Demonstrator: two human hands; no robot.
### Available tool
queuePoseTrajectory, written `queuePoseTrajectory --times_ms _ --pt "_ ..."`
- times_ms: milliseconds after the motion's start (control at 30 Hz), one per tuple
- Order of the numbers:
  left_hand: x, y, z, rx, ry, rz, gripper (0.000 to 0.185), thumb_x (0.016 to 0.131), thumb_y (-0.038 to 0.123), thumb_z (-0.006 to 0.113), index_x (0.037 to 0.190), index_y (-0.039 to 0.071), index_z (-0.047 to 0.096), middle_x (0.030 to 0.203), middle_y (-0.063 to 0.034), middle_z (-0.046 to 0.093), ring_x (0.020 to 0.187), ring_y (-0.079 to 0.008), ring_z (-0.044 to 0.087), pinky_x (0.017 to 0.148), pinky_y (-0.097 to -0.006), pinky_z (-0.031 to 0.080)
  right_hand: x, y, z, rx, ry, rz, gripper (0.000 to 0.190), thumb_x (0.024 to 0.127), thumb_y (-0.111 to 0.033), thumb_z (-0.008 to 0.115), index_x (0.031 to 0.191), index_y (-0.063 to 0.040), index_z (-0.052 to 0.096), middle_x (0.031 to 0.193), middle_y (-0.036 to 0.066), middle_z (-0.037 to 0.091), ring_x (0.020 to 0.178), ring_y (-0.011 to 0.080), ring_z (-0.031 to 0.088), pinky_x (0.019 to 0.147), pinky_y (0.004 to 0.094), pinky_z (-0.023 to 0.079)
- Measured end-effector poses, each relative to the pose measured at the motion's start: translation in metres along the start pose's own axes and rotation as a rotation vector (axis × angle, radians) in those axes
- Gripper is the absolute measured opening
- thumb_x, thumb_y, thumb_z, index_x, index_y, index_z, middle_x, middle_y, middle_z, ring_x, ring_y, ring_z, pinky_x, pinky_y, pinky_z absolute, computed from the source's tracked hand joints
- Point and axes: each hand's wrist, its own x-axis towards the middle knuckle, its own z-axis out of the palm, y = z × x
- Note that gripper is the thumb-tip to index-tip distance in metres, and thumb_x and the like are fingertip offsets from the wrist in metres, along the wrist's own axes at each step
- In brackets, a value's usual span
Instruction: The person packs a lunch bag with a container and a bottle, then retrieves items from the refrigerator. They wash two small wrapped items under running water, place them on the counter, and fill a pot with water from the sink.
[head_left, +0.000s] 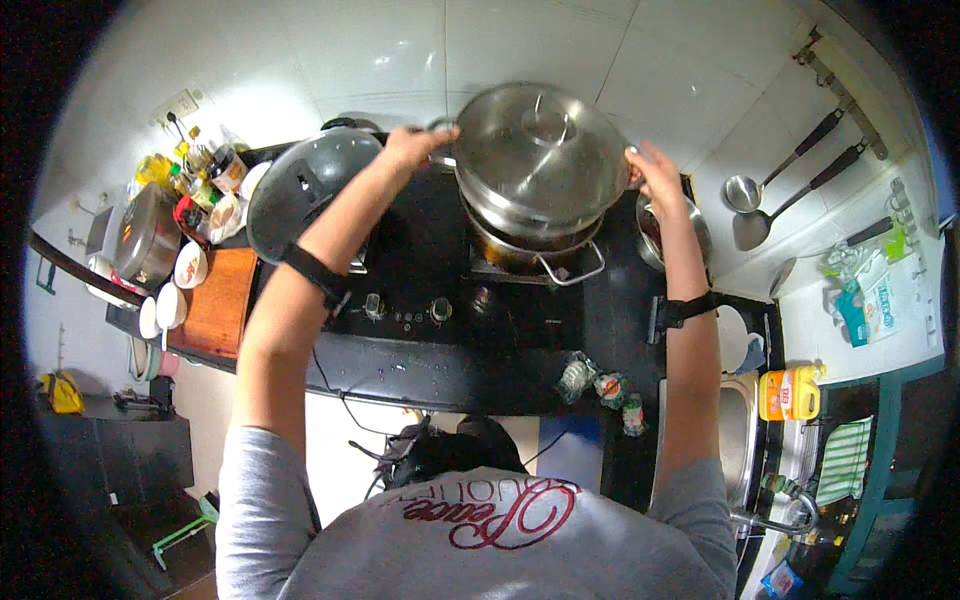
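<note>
My left hand (418, 146) and my right hand (655, 171) grip the two sides of a lidded stainless steel steamer pot (536, 202). Its shiny steel lid (510, 142) has a wire handle on top. The steamer is tilted a little above a lower steel pot (517, 259), whose loop handle points towards me; whether the two touch cannot be told. The lower pot stands on the right burner of a black gas hob (409, 285). Left of it, a glass-lidded wok (311, 187) lies partly behind my left forearm.
At left are a wooden cutting board (217, 300), small white bowls (191, 264), bottles and a steel pot (148, 236). A metal bowl (694, 229) stands beside my right wrist. Wrapped packets (577, 377) lie near the counter's front edge. Ladles (744, 193) hang right; a sink (739, 427) is below.
</note>
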Motion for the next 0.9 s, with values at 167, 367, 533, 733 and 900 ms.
queuePoseTrajectory --times_ms 167,367,533,733,900 --pt "-0.016 0.053 -0.053 0.07 0.024 0.046 0.067 0.06 0.051 0.076 0.094 -0.004 0.061 0.092 -0.0151 0.061 0.083 -0.0215 0.057 0.068 -0.0293 0.047 -0.024 -0.052 0.014 0.025 -0.044 -0.151 0.067 0.077 -0.03 0.071 0.129 0.001 0.042 0.095 0.007 0.062 0.08 0.0135 0.057 0.066 0.0229 0.041" --pt "-0.086 0.053 -0.154 0.109 0.129 0.074 0.046 0.062 0.046 0.077 0.069 0.004 0.061 0.063 -0.0047 0.054 0.056 -0.0126 0.05 0.054 -0.0255 0.042 -0.068 -0.091 0.103 0.002 -0.215 -0.168 0.061 0.08 -0.027 0.069 0.127 0.002 0.043 0.103 0.011 0.062 0.086 0.0137 0.06 0.068 0.0218 0.047" --pt "-0.162 0.01 -0.281 0.166 0.323 0.055 0.045 0.066 0.046 0.075 0.07 0.004 0.058 0.065 -0.0032 0.053 0.061 -0.0111 0.051 0.058 -0.0224 0.044 -0.093 -0.11 0.239 -0.078 -0.353 -0.252 0.07 0.073 -0.039 0.073 0.127 -0.003 0.047 0.11 0.01 0.06 0.096 0.0152 0.057 0.073 0.0247 0.044" --pt "-0.267 -0.073 -0.415 -0.035 0.406 -0.08 0.04 0.071 0.043 0.072 0.08 0.007 0.058 0.071 -0.0018 0.054 0.063 -0.0106 0.053 0.057 -0.0227 0.041 -0.126 -0.11 0.439 -0.133 -0.598 -0.302 0.066 0.071 -0.033 0.076 0.123 -0.002 0.05 0.112 0.017 0.057 0.099 0.0238 0.057 0.085 0.0333 0.046" --pt "-0.328 -0.178 -0.469 -0.093 0.534 -0.41 0.032 0.074 0.044 0.07 0.07 0.016 0.055 0.072 0.003 0.057 0.062 -0.0091 0.051 0.055 -0.0246 0.041 -0.157 -0.063 0.583 -0.206 -0.829 -0.256 0.055 0.072 -0.021 0.073 0.119 -0.002 0.053 0.106 0.017 0.06 0.092 0.0235 0.059 0.074 0.0321 0.049"
